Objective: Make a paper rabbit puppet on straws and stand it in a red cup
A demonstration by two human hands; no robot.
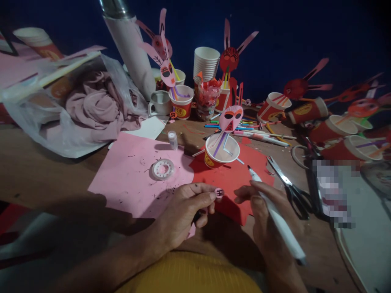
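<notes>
Between the thumb and forefinger of my left hand point(192, 203) is a small round pink paper piece point(219, 193) with black strokes drawn on it. Something dark, perhaps a cap, shows under the curled fingers of that hand. A white marker point(276, 215) rests in my right hand point(264, 213), its black tip uncovered and pointing up and away from the paper piece. Below and beyond my hands lie a pink sheet point(122, 175) and a red sheet point(204, 179). On the red sheet stands a paper cup point(210, 158) bearing a pink paper face point(231, 121) on straws.
Black-handled scissors point(290, 187) lie open at right. A tape spool point(163, 169) and a small clear bottle point(172, 140) are by the pink sheet. Behind stand stacked cups point(206, 63), a thermos point(131, 53) and several cup figures. A plastic bag point(67, 138) with cloth sits left.
</notes>
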